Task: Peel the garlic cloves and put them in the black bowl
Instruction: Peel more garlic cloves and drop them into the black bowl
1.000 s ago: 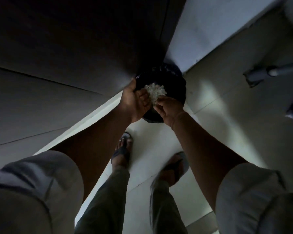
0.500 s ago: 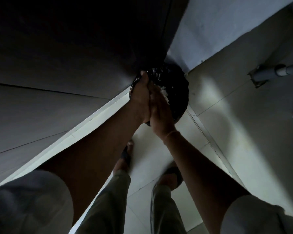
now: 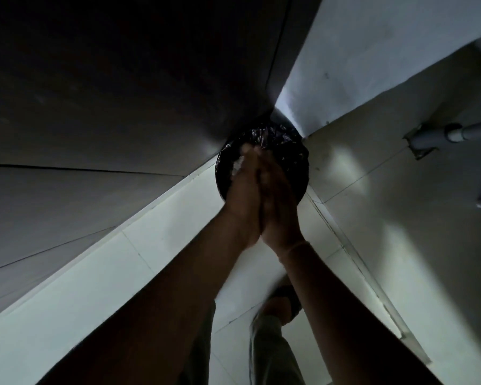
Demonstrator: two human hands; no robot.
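Dim tiled household corner: pale floor tiles (image 3: pixel 386 207), bag-lined bin (image 3: pixel 286 140), grey pole (image 3: pixel 469 130).

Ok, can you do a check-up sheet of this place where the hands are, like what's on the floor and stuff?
Surface: pale floor tiles, dim with lit patches.
Job's things: whitish bits by the left fingertips; no clear garlic cloves or bowl seen.
Clutter: round container with crinkly black liner in the corner, under the hands.
Hands: left hand and right hand pressed palm to palm, fingers straight, blurred.
Cables: nothing seen.
Surroundings: dark panels on the left, pale wall, grey pipe on the right, sandalled foot below.
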